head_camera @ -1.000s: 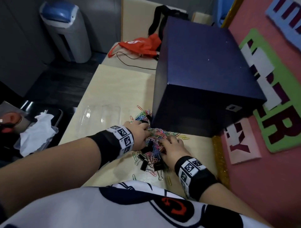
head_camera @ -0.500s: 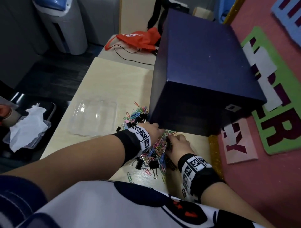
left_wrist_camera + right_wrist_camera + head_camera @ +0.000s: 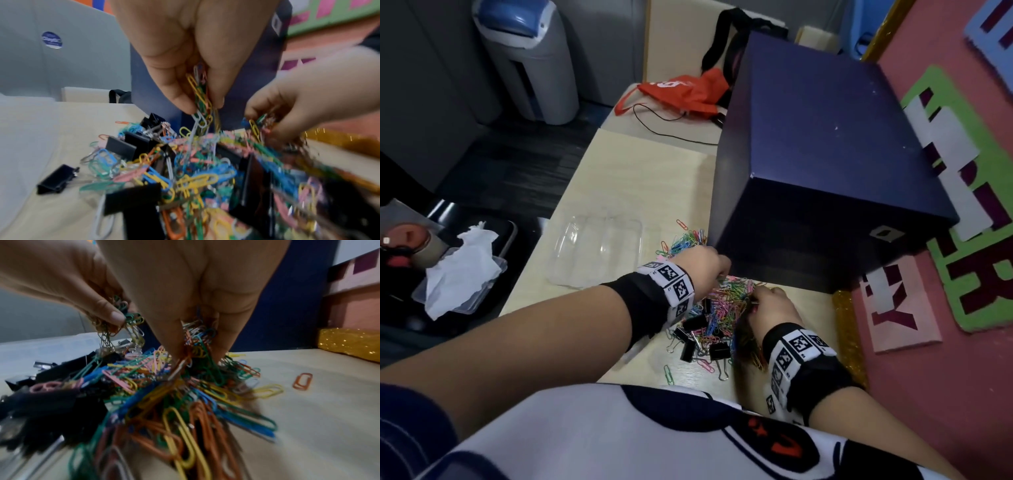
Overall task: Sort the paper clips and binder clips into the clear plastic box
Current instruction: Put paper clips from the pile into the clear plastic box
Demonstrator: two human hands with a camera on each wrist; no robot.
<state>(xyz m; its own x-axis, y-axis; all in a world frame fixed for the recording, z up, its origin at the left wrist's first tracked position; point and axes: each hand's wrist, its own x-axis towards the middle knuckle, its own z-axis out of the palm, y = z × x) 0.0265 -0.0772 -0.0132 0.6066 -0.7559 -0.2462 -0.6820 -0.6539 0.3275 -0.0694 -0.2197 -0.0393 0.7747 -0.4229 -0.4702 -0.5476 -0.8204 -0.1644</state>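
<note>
A heap of coloured paper clips (image 3: 726, 301) mixed with black binder clips (image 3: 695, 323) lies on the pale table in front of a dark blue box. My left hand (image 3: 709, 270) pinches a bunch of paper clips (image 3: 200, 95) and lifts it off the heap. My right hand (image 3: 770, 305) digs into the heap's right side, fingers closed on a clump of paper clips (image 3: 197, 337). The clear plastic box (image 3: 599, 250) sits to the left of the heap, with nothing visible inside it.
The large dark blue box (image 3: 825, 154) stands right behind the heap. A gold glitter strip (image 3: 847, 329) and a pink wall board border the table's right edge. An orange bag (image 3: 685, 90) and a cable lie farther back. A tissue on a tray (image 3: 462, 274) sits off the table's left edge.
Both hands have moved from flat on the heap to pinching clumps of paper clips. The left hand has shifted right, toward the blue box's corner.
</note>
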